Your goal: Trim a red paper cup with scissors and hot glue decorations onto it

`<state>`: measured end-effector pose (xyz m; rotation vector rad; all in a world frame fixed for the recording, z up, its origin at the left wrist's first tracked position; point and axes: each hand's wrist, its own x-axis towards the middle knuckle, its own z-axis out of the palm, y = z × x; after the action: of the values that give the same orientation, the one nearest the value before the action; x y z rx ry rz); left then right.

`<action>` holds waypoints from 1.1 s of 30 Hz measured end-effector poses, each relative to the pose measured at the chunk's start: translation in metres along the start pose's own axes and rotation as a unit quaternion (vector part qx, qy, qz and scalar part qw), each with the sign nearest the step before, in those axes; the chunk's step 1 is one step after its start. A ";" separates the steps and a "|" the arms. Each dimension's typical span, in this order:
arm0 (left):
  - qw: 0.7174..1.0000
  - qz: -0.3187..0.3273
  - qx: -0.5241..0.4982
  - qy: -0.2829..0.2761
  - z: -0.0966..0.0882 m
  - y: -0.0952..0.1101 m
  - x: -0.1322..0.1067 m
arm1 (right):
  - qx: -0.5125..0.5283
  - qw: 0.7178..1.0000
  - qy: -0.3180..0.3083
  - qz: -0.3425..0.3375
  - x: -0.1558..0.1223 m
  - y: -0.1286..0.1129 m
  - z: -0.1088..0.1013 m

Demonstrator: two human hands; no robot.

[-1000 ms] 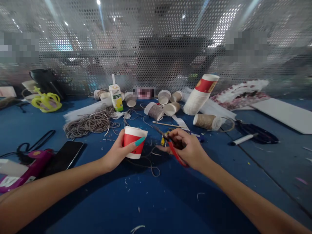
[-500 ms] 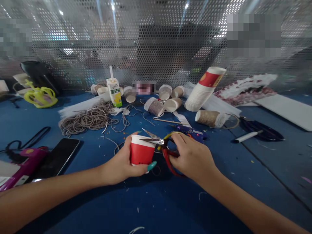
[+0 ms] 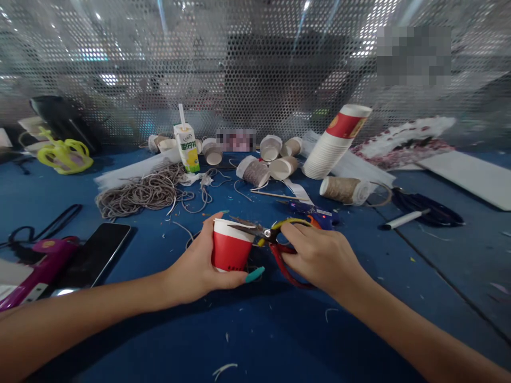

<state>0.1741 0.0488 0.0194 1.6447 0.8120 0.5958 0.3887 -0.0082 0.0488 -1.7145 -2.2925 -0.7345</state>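
From here the cup [image 3: 231,247] shows bright red, white along the rim. The scissors [image 3: 266,233] have red on one handle, yellow on the other, and the thumbnail [image 3: 254,274] on the left hand [image 3: 202,274] is teal. The table [image 3: 275,335] is deep blue. Over left: a magenta tool [image 3: 43,266], a black phone [image 3: 98,252], a yellow crown [image 3: 66,158], grey-brown cord [image 3: 139,196]. Farther back, right, the cup stack [image 3: 325,157] is white with a red band; the grey screen [image 3: 159,58] is dotted with holes.
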 end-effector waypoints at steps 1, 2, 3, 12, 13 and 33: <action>1.000 0.005 0.007 0.009 0.000 -0.001 0.000 | 0.008 1.000 -0.008 0.003 0.000 0.000 0.000; 1.000 0.014 0.009 0.014 -0.001 -0.003 0.000 | 0.014 1.000 -0.013 0.007 -0.001 -0.001 0.001; 1.000 0.023 0.011 0.016 -0.001 -0.003 0.000 | 0.017 1.000 -0.017 0.011 -0.001 -0.002 0.001; 0.991 0.084 0.095 0.031 0.002 -0.006 -0.003 | 0.026 0.999 -0.017 0.012 -0.001 -0.015 -0.001; 0.991 0.086 0.100 0.035 0.002 -0.007 -0.003 | 0.020 1.000 -0.014 0.004 -0.001 -0.015 -0.001; 0.973 -0.046 -0.197 -0.110 -0.008 0.003 0.011 | 0.088 0.992 -0.033 0.079 0.000 -0.007 0.007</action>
<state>0.1756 0.0615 0.0237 1.2755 0.5615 0.4635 0.3827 -0.0060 0.0407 -1.8358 -2.1583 -0.4367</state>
